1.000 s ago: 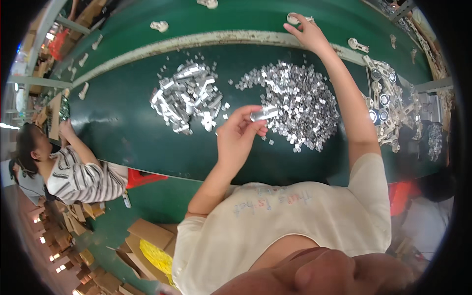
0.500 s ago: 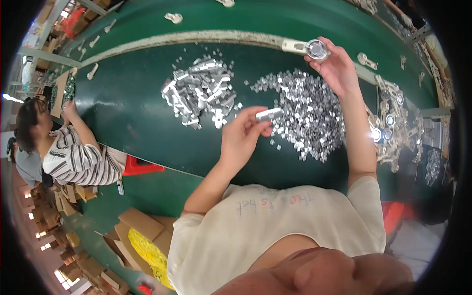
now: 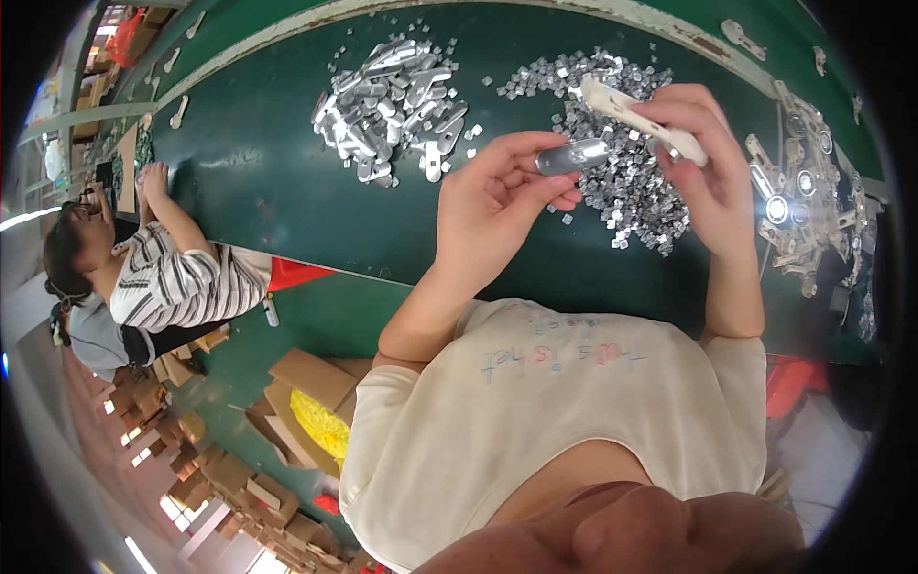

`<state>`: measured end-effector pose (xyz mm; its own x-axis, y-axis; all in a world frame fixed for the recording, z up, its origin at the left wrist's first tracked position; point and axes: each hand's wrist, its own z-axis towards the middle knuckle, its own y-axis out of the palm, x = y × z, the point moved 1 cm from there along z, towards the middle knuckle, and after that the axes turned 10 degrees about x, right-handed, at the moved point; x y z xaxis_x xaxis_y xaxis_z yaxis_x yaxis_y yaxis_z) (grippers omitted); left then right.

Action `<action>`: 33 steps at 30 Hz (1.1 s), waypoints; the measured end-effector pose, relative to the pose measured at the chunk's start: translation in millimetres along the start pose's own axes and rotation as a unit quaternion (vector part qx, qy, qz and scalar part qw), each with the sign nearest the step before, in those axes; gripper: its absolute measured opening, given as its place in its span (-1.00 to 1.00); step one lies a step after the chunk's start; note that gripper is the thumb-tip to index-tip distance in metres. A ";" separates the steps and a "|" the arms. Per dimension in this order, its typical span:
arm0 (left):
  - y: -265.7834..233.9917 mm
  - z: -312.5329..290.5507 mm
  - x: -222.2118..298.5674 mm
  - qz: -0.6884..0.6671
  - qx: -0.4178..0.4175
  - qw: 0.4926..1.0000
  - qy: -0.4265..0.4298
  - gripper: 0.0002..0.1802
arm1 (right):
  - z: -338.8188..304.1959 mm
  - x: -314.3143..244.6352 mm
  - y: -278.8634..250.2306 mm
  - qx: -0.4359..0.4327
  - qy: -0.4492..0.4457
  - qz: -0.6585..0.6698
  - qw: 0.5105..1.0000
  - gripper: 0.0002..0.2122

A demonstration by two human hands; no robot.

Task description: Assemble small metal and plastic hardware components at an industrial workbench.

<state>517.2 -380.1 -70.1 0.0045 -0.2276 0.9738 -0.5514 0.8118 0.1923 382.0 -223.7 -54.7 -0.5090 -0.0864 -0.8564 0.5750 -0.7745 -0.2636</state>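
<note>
Head view: my left hand pinches a short silver metal piece between thumb and fingertips, held up above the green table. My right hand is closed round a longer whitish metal bar, one end poking out past the fingers toward the silver piece. The two parts are close but apart, so I judge I'm at the mating step. Next move looks like lining the small piece up with the bar's end and pressing it on; both grips need to stay firm.

Table holds a heap of larger metal stampings, a spread of small square bits under my hands, and assembled parts at right. A co-worker in a striped shirt sits at left. Cardboard boxes lie on the floor.
</note>
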 end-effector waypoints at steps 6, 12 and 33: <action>-1.1 -6.2 5.5 -0.007 -0.029 1.000 -0.006 -0.68 | -4.8 -16.8 11.3 0.014 -0.103 -0.107 0.989 -0.61; -0.9 -10.0 7.4 -0.030 -0.055 0.998 -0.007 -0.66 | -9.2 -17.9 17.0 -0.029 -0.110 -0.129 0.985 -0.70; -1.4 5.3 -38.9 0.140 0.088 0.962 0.218 -0.78 | -21.1 1.0 40.2 0.023 0.038 -0.111 0.993 -0.78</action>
<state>513.3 -375.3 -108.9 0.1631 0.2647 0.9505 -0.7144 0.6961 -0.0713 418.1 -241.7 -75.5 -0.5694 0.1354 -0.8108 0.4231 -0.7974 -0.4303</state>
